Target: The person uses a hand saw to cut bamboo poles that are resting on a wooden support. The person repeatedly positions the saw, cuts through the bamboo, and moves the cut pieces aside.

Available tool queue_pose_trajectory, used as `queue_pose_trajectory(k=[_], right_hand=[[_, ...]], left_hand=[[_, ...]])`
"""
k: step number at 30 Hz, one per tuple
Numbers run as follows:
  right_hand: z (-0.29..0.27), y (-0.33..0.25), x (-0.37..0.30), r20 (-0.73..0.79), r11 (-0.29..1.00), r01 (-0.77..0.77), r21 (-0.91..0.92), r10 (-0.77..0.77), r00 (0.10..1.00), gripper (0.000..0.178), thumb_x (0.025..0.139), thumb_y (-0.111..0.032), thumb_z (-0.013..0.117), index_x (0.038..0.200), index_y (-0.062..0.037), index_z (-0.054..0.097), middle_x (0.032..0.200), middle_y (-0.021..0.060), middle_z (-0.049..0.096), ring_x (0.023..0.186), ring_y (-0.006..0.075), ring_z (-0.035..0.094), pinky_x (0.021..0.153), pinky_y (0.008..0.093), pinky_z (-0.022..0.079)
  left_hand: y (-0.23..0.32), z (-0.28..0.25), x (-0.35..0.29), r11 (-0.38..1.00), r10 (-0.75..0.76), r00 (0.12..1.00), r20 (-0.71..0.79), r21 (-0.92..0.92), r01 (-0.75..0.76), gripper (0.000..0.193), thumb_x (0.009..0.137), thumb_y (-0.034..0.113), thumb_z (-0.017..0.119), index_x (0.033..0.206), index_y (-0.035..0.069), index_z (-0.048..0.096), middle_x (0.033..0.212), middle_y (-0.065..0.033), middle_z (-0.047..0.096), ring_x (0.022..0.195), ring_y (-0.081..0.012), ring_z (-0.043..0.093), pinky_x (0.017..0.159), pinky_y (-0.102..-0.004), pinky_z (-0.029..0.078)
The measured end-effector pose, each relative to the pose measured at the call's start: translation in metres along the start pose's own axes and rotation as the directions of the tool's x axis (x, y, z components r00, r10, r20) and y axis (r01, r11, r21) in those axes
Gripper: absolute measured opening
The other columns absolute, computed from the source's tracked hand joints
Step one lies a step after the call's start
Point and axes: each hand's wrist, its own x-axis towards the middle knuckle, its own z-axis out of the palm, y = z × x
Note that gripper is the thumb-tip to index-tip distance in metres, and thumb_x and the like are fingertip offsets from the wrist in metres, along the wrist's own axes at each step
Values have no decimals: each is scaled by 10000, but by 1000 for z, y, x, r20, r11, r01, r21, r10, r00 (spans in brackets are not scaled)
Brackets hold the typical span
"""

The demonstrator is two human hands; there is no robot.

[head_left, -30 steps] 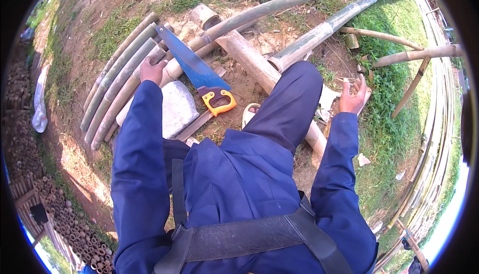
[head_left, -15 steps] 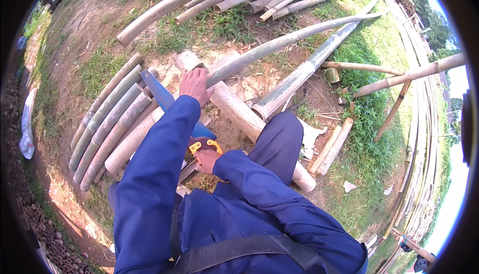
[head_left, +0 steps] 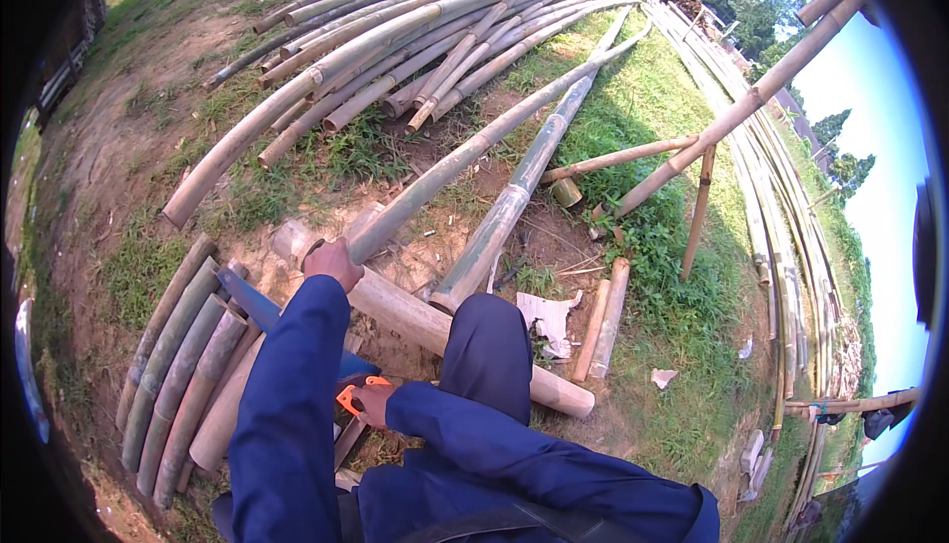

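My left hand is closed around the near end of a long bamboo pole, where it lies across a thick pale log. The pole stretches away toward the far right. Lower down, my right hand grips the orange handle of a hand saw. Its blue blade slants up to the left, passing beneath my left forearm, which hides its middle. The blade's tip end lies over several short cut bamboo pieces. My bent knee rests against the log.
A second long pole lies right of the held one. Many bamboo poles are heaped at the back. A bamboo rail on props stands right. Two short pieces and a torn pale sheet lie beside the log.
The view has tilted up, so more of the far poles and sky shows and the work sits lower left. Both hands keep their holds, left on the pole, right on the saw.
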Motion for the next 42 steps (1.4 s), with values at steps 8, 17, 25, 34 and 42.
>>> queue_pose_trajectory(k=[8, 17, 25, 34, 42], right_hand=[[-24, -2, -13, -96, 987, -145, -76, 137, 986, 378, 887, -249, 673, 1194, -34, 622, 1151, 228, 699, 1109, 412, 666, 944, 515, 529], [24, 28, 11, -88, 930, 11, -367, -47, 995, 387, 827, -197, 688, 1177, -62, 592, 1141, 202, 661, 1083, 414, 658, 915, 516, 538], [49, 39, 18, -108, 859, 200, -471, -281, 954, 366, 812, -213, 730, 1104, -62, 568, 1050, 166, 639, 1010, 371, 661, 831, 503, 547], [70, 3, 32, -93, 776, 530, -343, -589, 803, 276, 829, -101, 651, 1071, -24, 544, 972, 177, 599, 957, 377, 611, 823, 495, 501], [97, -13, 33, -48, 819, 378, -432, -440, 897, 359, 841, -205, 738, 1064, -18, 528, 992, 177, 612, 1001, 361, 598, 867, 477, 476]], left_hand=[[-73, -128, -70, 993, 45, 990, -137, 117, -28, 441, 745, 309, 756, 1092, 47, 680, 969, -225, 723, 944, -408, 702, 829, -518, 556], [-264, -120, -225, 972, -154, 968, -200, 144, 184, 387, 761, 301, 772, 1061, 104, 627, 959, -188, 727, 945, -407, 696, 826, -510, 538], [-329, -40, -302, 917, -270, 950, -158, 259, 303, 433, 767, 311, 809, 1093, 129, 590, 1092, -130, 735, 1094, -314, 676, 946, -428, 455], [-329, -20, -319, 854, -352, 896, -271, 298, 426, 767, 774, 354, 843, 1409, 124, 479, 1353, -133, 626, 1274, -314, 588, 1102, -464, 408], [-298, -50, -422, 838, -512, 526, -679, -260, 479, 668, 848, 289, 832, 1404, 75, 531, 1315, -167, 636, 1241, -313, 608, 1062, -432, 477]])
